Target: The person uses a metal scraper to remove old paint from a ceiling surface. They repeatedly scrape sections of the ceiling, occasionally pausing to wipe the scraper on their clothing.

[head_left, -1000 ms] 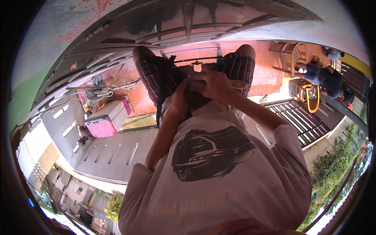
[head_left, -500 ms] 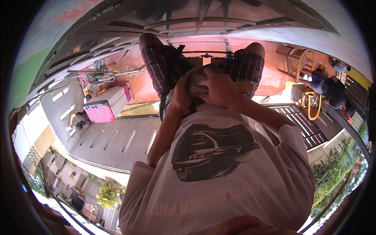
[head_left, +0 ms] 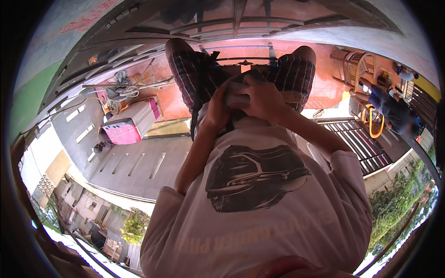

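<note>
1. Someone sits here with knees apart, in checked shorts (head_left: pixel 185 78) and a pale shirt (head_left: pixel 273 222) with a dark print.
2. The left hand's grip (head_left: pixel 218 111) is on the left side of a dark grey piece (head_left: pixel 236 98), low between the thighs; I can't make out what it is.
3. The right hand's grip (head_left: pixel 265 101) is on it too, fingers bent over the near face.
4. Off to the left, a pink-and-grey box (head_left: pixel 125 125) stands beside a slotted wall (head_left: pixel 146 169).
5. Over on the right, another person (head_left: pixel 389 109) is near a wooden chair (head_left: pixel 359 67) on the reddish floor (head_left: pixel 324 78).
</note>
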Motion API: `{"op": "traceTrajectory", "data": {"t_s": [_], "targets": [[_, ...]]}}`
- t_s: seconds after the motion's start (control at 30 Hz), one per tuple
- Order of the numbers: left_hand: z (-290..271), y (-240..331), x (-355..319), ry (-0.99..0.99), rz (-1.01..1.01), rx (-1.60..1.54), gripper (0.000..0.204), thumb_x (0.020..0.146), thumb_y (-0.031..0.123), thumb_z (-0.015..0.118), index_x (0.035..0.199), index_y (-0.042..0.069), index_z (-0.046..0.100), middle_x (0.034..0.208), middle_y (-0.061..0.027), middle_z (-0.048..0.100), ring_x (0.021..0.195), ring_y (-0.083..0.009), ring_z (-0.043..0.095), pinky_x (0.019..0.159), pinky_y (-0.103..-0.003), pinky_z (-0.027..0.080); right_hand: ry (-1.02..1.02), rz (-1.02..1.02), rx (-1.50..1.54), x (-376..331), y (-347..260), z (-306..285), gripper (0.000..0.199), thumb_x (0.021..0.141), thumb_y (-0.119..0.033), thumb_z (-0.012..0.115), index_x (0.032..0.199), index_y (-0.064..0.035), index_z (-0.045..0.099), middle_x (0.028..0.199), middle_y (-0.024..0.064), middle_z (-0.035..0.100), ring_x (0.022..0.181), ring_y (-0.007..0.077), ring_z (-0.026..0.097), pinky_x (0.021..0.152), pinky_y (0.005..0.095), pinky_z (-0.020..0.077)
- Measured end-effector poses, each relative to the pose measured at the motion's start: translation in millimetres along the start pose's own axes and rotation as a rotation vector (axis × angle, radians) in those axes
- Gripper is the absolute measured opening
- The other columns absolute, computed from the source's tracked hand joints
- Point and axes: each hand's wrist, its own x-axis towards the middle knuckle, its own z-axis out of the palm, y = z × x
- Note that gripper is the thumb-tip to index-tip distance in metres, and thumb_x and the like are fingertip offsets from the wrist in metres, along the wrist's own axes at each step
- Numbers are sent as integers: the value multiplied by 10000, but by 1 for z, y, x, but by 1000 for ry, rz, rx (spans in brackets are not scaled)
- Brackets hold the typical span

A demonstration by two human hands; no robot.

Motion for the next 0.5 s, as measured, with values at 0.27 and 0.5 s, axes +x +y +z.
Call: {"op": "traceTrajectory", "data": {"t_s": [0.27,0.5], "targets": [[9,10,-11,-59,304,565,425,1013,152,330,1396,16,457,1272,-133,579,1169,-221,571,1000,-341,472,55,-2,13,-1,-10,0,385,760,-388,782,1067,-159,746,984,123,605,829,322,669,757,422,545],[16,9,-9,-116,172,247,451,1032,228,297,1410,38,453,1309,-120,569,1179,-238,576,1007,-365,475,31,-87,29,-17,-10,-1,416,775,-353,769,1157,-196,722,975,122,586,836,319,673,746,438,545]]}}
